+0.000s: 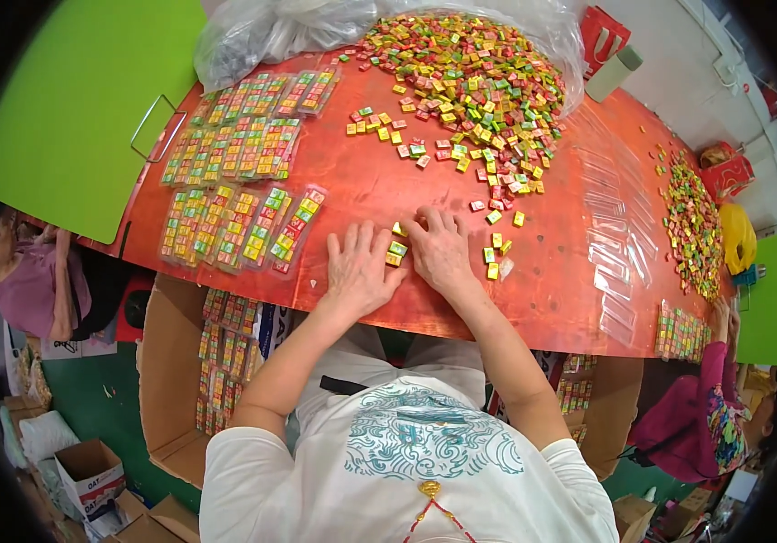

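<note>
While both bare forearms reach over the near edge of the red counter (pixel 519 312), the left hand (pixel 358 269) lies palm down with its fingers apart, and the right hand (pixel 441 252) is bent with its fingertips beside a few small boxes (pixel 396 250). These yellow and green pieces sit on the counter between the two hands; whether the right hand grips any of them, I cannot tell. Just to the right of that hand is a loose group of similar boxes (pixel 494 255), and beyond both hands spreads a large pile (pixel 474 81) of red, yellow and green ones, with clear plastic sheeting (pixel 284 41) behind it. To the left, filled trays (pixel 234 149) lie in rows, their boxes showing in bright columns. On the right side are clear plastic trays (pixel 613 242), some overlapping, and past them a second pile (pixel 689 231). Near that pile, a co-worker's hand (pixel 722 319) is beside another filled tray (pixel 681 333). Below the counter at left, an open cardboard carton (pixel 167 385) has more filled packs (pixel 224 366) in it
</note>
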{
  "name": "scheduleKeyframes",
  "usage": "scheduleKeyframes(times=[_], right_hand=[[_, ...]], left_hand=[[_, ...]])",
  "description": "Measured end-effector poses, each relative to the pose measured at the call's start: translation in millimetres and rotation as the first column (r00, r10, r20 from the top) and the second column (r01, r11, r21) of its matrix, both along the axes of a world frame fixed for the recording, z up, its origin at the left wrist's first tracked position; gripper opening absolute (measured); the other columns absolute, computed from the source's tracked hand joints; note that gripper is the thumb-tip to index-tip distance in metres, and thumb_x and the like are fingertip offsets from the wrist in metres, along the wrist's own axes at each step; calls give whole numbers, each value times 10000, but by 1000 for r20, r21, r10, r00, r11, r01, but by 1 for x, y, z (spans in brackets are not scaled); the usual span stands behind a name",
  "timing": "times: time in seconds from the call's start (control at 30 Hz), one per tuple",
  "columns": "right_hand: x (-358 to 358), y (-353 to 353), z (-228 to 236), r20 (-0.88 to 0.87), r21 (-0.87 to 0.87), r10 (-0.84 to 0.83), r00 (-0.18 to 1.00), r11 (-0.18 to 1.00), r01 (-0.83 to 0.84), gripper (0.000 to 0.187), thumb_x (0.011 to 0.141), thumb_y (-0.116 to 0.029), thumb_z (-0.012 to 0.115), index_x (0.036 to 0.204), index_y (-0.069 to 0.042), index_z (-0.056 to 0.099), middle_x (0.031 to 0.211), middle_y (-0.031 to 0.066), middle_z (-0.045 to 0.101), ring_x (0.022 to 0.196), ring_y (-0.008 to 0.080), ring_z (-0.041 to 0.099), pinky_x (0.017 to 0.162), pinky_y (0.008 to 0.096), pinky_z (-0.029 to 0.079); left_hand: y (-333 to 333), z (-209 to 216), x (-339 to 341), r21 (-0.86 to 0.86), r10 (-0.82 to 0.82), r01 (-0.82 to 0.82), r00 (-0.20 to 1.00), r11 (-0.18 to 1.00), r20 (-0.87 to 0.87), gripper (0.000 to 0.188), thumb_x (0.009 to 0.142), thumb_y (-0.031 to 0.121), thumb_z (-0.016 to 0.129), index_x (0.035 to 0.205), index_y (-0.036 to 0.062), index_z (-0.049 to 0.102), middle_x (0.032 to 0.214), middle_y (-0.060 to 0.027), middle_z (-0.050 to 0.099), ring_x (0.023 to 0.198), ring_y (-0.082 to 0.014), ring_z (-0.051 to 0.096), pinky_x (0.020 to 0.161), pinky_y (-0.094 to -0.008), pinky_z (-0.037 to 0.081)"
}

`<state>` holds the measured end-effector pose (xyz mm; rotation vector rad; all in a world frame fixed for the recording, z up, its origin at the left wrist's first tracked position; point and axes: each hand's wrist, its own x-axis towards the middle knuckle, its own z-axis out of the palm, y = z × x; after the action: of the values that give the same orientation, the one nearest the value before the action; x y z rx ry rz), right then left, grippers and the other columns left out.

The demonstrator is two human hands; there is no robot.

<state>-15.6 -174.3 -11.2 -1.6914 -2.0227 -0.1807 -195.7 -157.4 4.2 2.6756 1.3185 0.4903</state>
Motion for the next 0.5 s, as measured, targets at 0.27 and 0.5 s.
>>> scheduleKeyframes(times=[0.27,0.5], right_hand=[[10,-14,6,-56,9,32,998,999,-31,284,840,-130,637,1121,-154,670,1153,83,598,1085,272,558,945,459,372],[46,-39,5,-118,-23,-174,978,985,173,270,874,-163,673,1142,-132,658,1075,79,593,1031,269,569,935,448,382]], left_hand=[[-1,-23,10,-45,68,-67,997,997,31,701,832,385,710,1389,40,459,1445,-235,419,1366,-420,374,1055,-665,248],[2,-26,15,-52,2,0,999,999,39,761,884,399,670,1520,107,372,1564,-228,317,1459,-427,281,1089,-700,221]])
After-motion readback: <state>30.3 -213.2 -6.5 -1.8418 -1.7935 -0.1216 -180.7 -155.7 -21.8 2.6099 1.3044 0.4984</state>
